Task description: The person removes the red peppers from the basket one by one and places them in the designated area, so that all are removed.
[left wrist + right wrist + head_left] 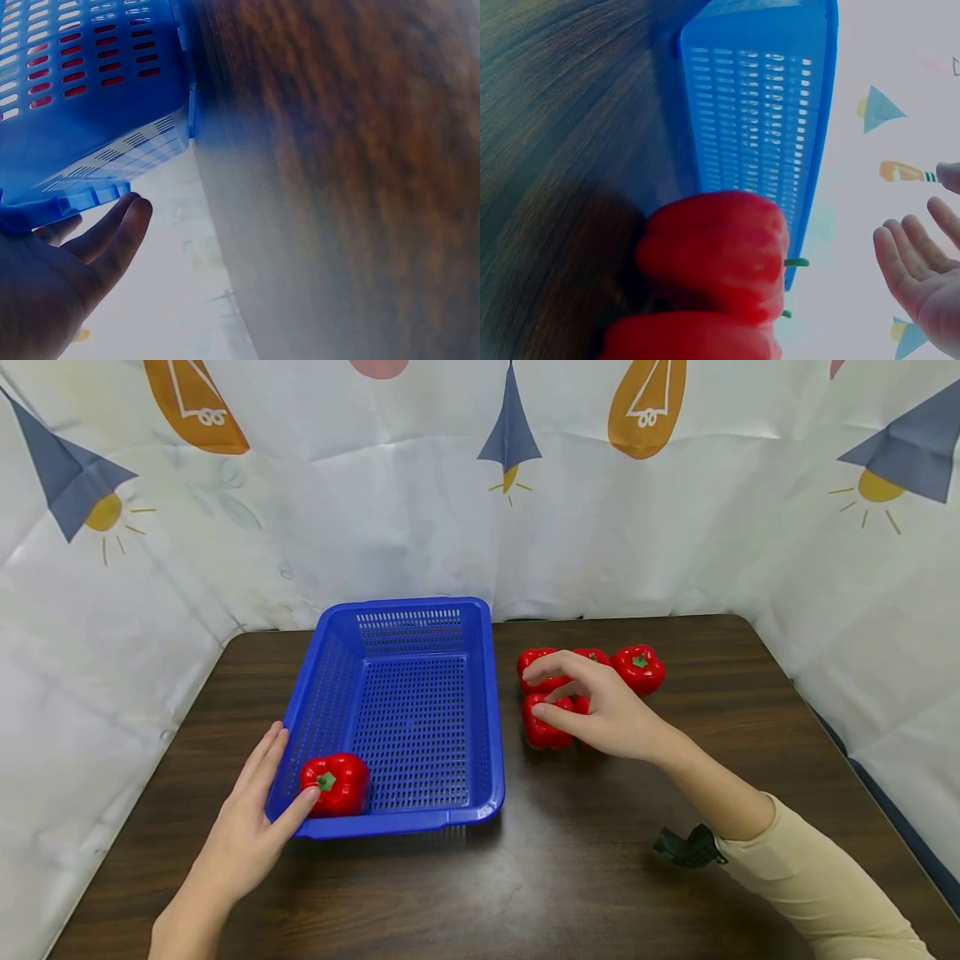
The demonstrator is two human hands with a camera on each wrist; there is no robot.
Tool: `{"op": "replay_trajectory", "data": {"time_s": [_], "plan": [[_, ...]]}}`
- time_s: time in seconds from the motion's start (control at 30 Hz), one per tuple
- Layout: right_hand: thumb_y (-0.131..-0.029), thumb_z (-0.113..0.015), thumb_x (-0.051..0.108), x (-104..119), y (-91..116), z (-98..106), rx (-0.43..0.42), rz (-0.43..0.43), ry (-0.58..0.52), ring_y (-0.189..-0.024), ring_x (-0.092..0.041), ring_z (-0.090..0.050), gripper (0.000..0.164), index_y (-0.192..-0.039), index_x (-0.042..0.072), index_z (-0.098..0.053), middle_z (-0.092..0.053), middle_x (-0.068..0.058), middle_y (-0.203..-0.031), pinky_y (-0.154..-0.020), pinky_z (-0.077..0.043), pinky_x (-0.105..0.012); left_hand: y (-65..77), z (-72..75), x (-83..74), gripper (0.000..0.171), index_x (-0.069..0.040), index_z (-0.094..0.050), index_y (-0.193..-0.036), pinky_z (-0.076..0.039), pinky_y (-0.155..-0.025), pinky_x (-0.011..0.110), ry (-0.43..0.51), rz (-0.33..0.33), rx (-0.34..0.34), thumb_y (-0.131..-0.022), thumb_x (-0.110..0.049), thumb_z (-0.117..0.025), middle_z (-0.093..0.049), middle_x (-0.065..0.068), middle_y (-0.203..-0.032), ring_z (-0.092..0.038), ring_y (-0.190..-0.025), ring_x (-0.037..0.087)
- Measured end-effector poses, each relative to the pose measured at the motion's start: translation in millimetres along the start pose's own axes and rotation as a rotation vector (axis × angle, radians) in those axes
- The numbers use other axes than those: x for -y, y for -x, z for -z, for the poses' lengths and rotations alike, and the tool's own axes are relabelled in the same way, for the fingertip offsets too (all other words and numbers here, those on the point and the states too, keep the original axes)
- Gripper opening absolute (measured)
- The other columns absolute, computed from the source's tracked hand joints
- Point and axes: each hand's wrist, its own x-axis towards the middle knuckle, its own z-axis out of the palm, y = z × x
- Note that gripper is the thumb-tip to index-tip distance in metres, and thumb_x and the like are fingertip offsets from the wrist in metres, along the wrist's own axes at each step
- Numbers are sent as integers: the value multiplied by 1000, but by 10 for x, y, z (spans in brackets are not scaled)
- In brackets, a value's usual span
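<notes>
A blue plastic basket [408, 718] with slotted walls stands on the table. One red bell pepper [347, 785] with a green stem sits in its near left corner. My left hand [251, 822] lies at that corner, fingers straight along the outer left rim, thumb reaching over the edge to the pepper. In the left wrist view its fingers [124, 232] extend past the rim. My right hand [592, 702] hovers over a group of red bell peppers [547, 731] right of the basket, fingers loosely bent and holding nothing. It partly hides several of them.
At the right end of the group, another bell pepper [637, 670] is in full view. The dark wooden table [465, 902] ends at a white patterned cloth [420, 535] behind and at the sides. A dark strap [688, 847] is at the right sleeve.
</notes>
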Motion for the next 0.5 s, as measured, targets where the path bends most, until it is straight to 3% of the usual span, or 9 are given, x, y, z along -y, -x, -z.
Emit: {"op": "replay_trajectory", "data": {"time_s": [0.17,0.5], "plan": [[-93,-75,6,-8,-36,-31,8,39,-5,-117,-22,-61,38,-129,10,-63,-63,2,-128,-90,-59,-38,0,-2,8,84,-14,-21,-166,-29,-106,75,-2,0,0,-97,-25,-70,-15,6,-171,-25,-150,45],[-93,-75,3,48,-121,-127,37,104,-31,-116,-17,-60,36,-127,9,-64,-63,1,-126,-88,-60,-37,4,-2,2,84,-15,-21,-166,-29,-107,71,-6,-1,-1,-97,-24,-70,-15,4,-171,-26,-150,45]]}}
